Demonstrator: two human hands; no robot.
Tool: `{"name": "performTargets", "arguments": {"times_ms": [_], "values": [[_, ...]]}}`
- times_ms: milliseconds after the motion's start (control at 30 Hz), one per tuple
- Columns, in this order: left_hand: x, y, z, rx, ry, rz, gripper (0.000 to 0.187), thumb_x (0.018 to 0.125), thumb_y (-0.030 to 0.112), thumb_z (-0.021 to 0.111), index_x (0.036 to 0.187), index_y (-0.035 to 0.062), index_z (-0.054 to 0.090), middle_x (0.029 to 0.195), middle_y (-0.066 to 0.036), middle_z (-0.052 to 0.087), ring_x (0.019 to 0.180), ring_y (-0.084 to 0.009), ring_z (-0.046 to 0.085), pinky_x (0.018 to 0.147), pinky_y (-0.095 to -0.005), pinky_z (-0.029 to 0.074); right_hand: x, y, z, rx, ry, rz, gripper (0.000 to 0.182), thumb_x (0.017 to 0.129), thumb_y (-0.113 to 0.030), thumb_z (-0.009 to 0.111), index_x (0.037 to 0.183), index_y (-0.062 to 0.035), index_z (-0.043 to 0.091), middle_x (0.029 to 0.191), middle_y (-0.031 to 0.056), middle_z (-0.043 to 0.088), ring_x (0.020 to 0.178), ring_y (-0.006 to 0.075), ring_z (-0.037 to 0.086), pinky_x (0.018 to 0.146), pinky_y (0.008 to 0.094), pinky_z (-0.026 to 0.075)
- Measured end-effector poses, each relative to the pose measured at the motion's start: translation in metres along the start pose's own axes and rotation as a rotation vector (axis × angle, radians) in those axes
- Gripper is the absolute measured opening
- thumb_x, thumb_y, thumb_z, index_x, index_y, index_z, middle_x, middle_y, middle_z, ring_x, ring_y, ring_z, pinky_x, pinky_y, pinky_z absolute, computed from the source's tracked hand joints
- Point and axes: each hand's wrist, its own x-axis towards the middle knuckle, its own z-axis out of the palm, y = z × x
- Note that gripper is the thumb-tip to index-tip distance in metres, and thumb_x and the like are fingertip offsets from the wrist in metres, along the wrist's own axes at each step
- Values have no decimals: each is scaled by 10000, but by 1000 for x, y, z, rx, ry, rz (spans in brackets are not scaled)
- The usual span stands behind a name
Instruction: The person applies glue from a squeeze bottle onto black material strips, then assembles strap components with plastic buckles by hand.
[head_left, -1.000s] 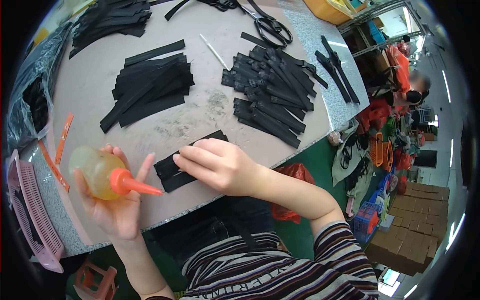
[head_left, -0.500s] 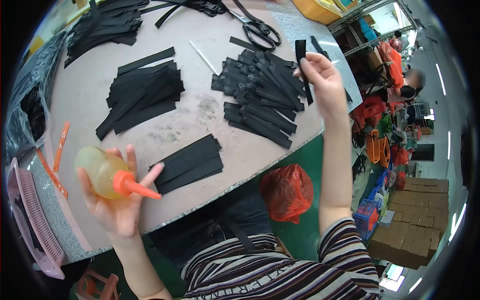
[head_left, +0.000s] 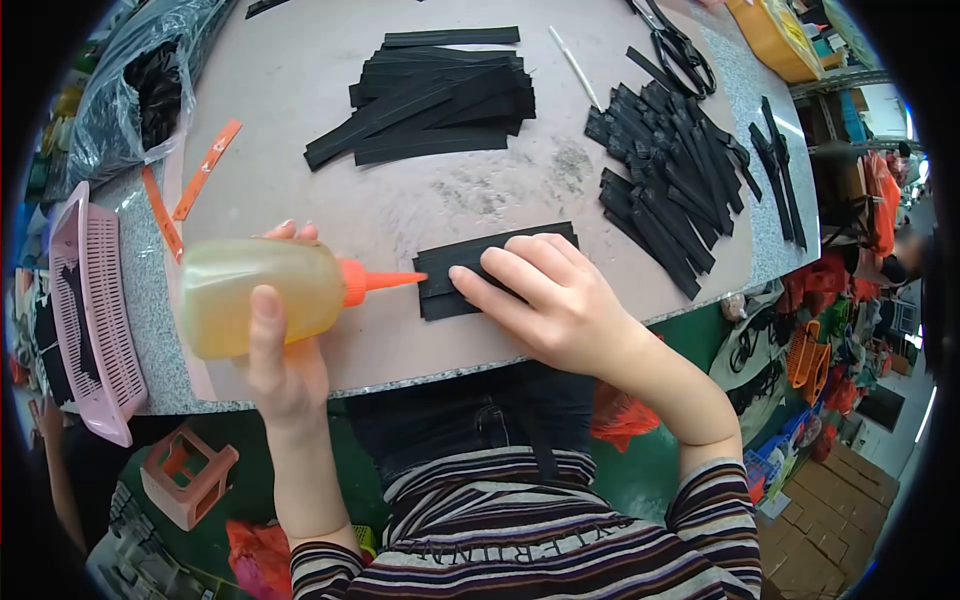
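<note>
The left hand (head_left: 285, 350) is closed around a bottle (head_left: 225, 285) of yellowish liquid, thumb across its near side, the bottle lying sideways. Its orange spout (head_left: 390, 281) points right, its tip at the left end of a row of black strips (head_left: 445, 305) at the table's near edge. The right hand (head_left: 560, 295), palm down with fingers bent and close together, rests its fingertips on those strips; whether it pinches one cannot be told. The right elbow bends outward.

Black strips (head_left: 468, 252), orange nozzle (head_left: 385, 281)
</note>
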Motion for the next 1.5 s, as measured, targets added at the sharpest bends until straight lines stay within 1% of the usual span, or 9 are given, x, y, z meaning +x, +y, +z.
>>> {"name": "performTargets", "arguments": {"times_ms": [567,667,800,833,967,1100,1233,1333,1500], "values": [[4,1,-19,7,-87,-22,548,970,298,643,1408,16,473,1372,-206,571,1272,-363,579,1054,-518,488,4,5,4,92,21,66,327,741,-76,692,1061,-13,679,1046,100,595,944,280,606,833,387,516],[11,11,-25,-332,108,23,600,1010,359,604,1461,12,412,1429,-227,513,1349,-366,514,1042,-499,527,8,3,3,279,47,215,234,762,-44,711,987,-30,646,1002,103,583,910,304,572,819,399,484],[23,5,1,-1017,-464,-351,614,1033,455,539,1467,30,449,1434,-150,542,1411,-300,447,1166,-763,142,8,11,6,382,18,247,227,763,13,743,934,-68,618,969,108,565,924,325,547,820,408,465],[25,-2,8,-1100,-531,-465,571,1033,476,524,1436,71,521,1427,-122,557,1446,-281,393,1121,-805,-83,8,12,6,385,28,243,222,758,-2,754,920,-74,621,982,95,581,948,316,553,841,393,463],[31,-14,16,-1082,-521,-534,544,1030,487,524,1391,83,573,1425,-129,568,1457,-295,374,1131,-794,-74,0,15,-8,380,111,180,214,755,29,756,908,-70,645,1003,65,633,1006,277,592,869,369,470],[30,-9,9,-1104,-505,-512,543,1021,454,563,1392,59,563,1427,-141,569,1446,-324,388,1185,-721,-62,-25,41,-90,867,420,810,91,928,-30,719,1006,-16,674,908,43,713,846,94,679,755,227,549],[33,-2,-12,-1149,-463,-398,568,1013,416,599,1428,37,515,1428,-167,552,1422,-337,422,1252,-615,127,-86,109,-126,473,398,1070,144,900,-99,766,1000,-11,713,922,26,715,847,105,647,796,259,498],[29,8,-36,-895,-256,-255,601,1013,405,602,1456,25,458,1433,-191,527,1383,-337,472,1188,-570,349,-71,98,-103,-277,366,756,143,809,-102,797,939,-62,754,926,77,705,951,238,630,860,355,475],[11,7,-7,-91,-32,19,574,1012,342,603,1453,20,430,1413,-238,515,1301,-365,550,1107,-532,458,-10,11,-29,109,38,142,312,760,-119,792,1055,-59,711,1048,88,628,962,275,613,850,396,495]]}}
